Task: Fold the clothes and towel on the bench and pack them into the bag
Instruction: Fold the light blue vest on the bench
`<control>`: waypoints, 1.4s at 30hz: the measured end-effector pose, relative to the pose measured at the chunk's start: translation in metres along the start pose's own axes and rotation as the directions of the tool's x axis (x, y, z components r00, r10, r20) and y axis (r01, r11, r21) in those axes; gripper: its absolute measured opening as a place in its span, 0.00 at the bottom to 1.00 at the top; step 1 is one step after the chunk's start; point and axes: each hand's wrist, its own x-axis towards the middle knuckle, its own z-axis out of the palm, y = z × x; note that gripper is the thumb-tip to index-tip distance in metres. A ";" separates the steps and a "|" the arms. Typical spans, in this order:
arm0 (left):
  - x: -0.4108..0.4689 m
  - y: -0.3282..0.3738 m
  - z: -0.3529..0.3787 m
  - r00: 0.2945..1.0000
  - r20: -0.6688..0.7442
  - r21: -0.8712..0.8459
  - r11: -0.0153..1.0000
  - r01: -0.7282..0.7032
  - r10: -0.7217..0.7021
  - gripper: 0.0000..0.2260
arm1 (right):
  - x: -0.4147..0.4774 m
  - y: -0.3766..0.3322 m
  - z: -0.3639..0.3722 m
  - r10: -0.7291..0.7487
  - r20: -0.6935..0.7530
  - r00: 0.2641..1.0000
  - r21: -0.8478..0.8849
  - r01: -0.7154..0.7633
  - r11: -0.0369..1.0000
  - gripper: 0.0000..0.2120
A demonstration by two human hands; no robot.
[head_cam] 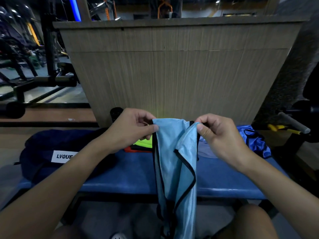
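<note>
Nearest, at the bottom edge: a bare knee (pixel 250 221) on the right and the tip of a white shoe (pixel 119 236), either side of the hanging tail of a light-blue mesh sports vest with black trim (pixel 167 152). Held in the air over the front edge of a blue padded bench (pixel 134 175), top hem spanning both hands, lower part drooping past the bench edge.

Left hand (pixel 131 130): thumb and curled forefinger pinching the vest's left top corner, other fingers folded in behind. Right hand (pixel 219 135): thumb pressed onto the right corner, fingers curled beneath, clamped on the cloth. Hands near each other, not touching.

Further back on the seat, just behind the vest: a neon yellow-green garment (pixel 144 144) lying on a red-orange one (pixel 131 150), both partly hidden by the left hand. To the right, a pale grey-blue cloth (pixel 206 150) flat on the seat, then a crumpled royal-blue mesh vest with black trim (pixel 255 140) at the bench's right end. At the left end, a dark navy fabric bag (pixel 43 147) with a white label reading "LVQUE", remainder hidden by the forearm; cannot tell whether open or zipped.

Behind the left hand, a black cylindrical bottle (pixel 116 113) upright at the foot of a tall wood-grain panel (pixel 172 75). Farthest off, dim black gym machine frames (pixel 48 49) at left and a grey foam-covered bar (pixel 293 124) at right
</note>
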 end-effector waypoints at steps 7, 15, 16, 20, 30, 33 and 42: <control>0.004 0.009 0.006 0.993 -0.087 -0.017 0.996 -0.084 0.083 0.03 | -0.008 0.004 0.003 0.066 0.043 0.997 -0.030 -0.065 0.997 0.13; 0.003 0.013 0.008 0.990 -0.067 -0.031 0.992 -0.125 0.123 0.05 | -0.009 -0.001 0.013 0.146 0.074 0.987 0.104 -0.153 0.983 0.09; 0.002 0.013 0.009 0.990 -0.050 -0.027 0.991 -0.131 0.130 0.05 | -0.007 -0.001 0.015 0.171 0.091 0.981 0.140 -0.183 0.973 0.09; 0.000 0.011 0.009 0.988 -0.011 -0.003 0.988 -0.155 0.155 0.06 | 0.000 0.003 0.019 0.221 0.127 0.967 0.290 -0.249 0.924 0.08; -0.004 0.010 0.003 0.977 0.096 0.026 0.981 -0.192 0.189 0.14 | 0.004 0.008 0.020 0.204 0.302 0.931 0.419 -0.322 0.849 0.05; -0.003 0.009 0.003 0.974 0.114 0.033 0.979 -0.201 0.196 0.13 | 0.004 0.011 0.023 0.186 0.332 0.925 0.455 -0.330 0.827 0.07; -0.002 0.004 0.002 0.971 0.139 0.072 0.976 -0.207 0.196 0.10 | 0.003 0.019 0.026 0.143 0.406 0.903 0.503 -0.352 0.789 0.17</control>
